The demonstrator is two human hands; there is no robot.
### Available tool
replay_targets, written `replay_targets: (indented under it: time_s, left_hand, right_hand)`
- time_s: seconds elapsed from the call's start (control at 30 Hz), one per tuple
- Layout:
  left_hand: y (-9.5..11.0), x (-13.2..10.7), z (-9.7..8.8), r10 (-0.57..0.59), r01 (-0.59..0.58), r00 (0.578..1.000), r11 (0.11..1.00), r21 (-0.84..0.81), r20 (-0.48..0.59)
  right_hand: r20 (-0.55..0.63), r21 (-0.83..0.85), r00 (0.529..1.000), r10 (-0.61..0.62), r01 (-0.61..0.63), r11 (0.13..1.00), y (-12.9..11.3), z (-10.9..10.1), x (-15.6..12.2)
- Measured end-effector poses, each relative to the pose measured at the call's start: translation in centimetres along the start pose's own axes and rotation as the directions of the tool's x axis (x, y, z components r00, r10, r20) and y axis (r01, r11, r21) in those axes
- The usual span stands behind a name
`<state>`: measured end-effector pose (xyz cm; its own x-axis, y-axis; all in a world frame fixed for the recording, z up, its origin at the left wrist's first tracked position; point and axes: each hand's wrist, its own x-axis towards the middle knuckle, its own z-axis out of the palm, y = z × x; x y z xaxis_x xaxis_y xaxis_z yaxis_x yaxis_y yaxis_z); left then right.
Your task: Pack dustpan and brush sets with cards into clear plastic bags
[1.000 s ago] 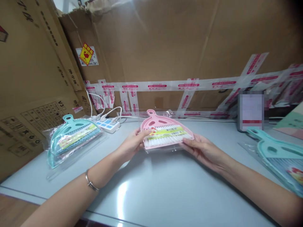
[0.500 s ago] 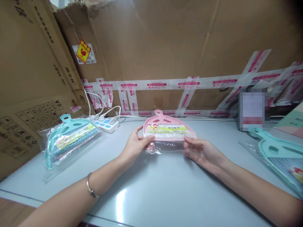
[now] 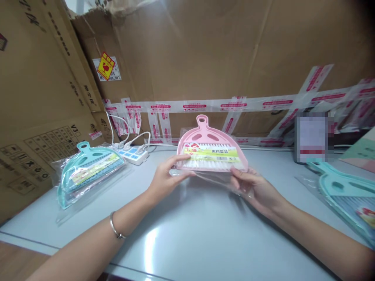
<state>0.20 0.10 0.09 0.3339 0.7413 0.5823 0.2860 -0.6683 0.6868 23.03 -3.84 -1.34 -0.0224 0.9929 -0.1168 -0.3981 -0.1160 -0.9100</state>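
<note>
A pink dustpan-and-brush set (image 3: 209, 146) in a clear plastic bag is held up above the grey table (image 3: 187, 234), handle pointing up and away. My left hand (image 3: 166, 177) pinches the set's lower left corner. My right hand (image 3: 253, 187) grips the lower right corner and the loose end of the bag. A yellow-green label runs across the white bristles.
A teal bagged set (image 3: 84, 171) lies at the left, another teal set (image 3: 348, 195) at the right edge. A white power strip (image 3: 133, 153) with cables sits at the back. Taped cardboard boxes (image 3: 205, 58) wall in the back and left. A blurred dark object (image 3: 312, 136) stands at the right.
Both hands have lifted the pink set off the table and tilted its handle upward; the loose plastic end now hangs below it.
</note>
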Motion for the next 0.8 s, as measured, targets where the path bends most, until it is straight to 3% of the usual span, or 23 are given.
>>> replay_targets:
  time_s: [0.1,0.23,0.37,0.47,0.63,0.8]
  left_hand:
    - [0.2,0.0,0.2,0.023,-0.024,0.990,1.000,-0.004,-0.141]
    - [0.0,0.0,0.2,0.042,-0.041,0.967,0.999,0.010,-0.249]
    - [-0.3,-0.1,0.3,0.040,-0.038,0.948,0.999,0.014,-0.315]
    - [0.0,-0.2,0.4,-0.006,0.010,0.951,1.000,0.012,-0.309]
    - [0.5,-0.2,0.3,-0.093,0.106,0.950,0.994,0.027,-0.298]
    - [0.4,-0.2,0.4,-0.129,0.148,0.948,0.988,0.044,-0.292]
  right_hand:
    - [0.044,-0.107,0.998,-0.038,0.042,0.993,0.0,0.3,-0.4]
    - [0.082,-0.167,0.992,-0.097,0.110,0.980,0.0,0.6,-0.7]
    - [0.088,-0.080,0.982,-0.168,0.175,0.981,0.4,0.4,-0.4]
    - [0.074,-0.134,0.959,-0.274,0.281,0.950,0.8,0.3,-0.4]
    - [0.180,-0.410,0.905,-0.386,0.425,0.807,1.4,0.6,-1.0]
    - [0.229,-0.537,0.817,-0.529,0.559,0.631,1.5,0.8,-1.1]
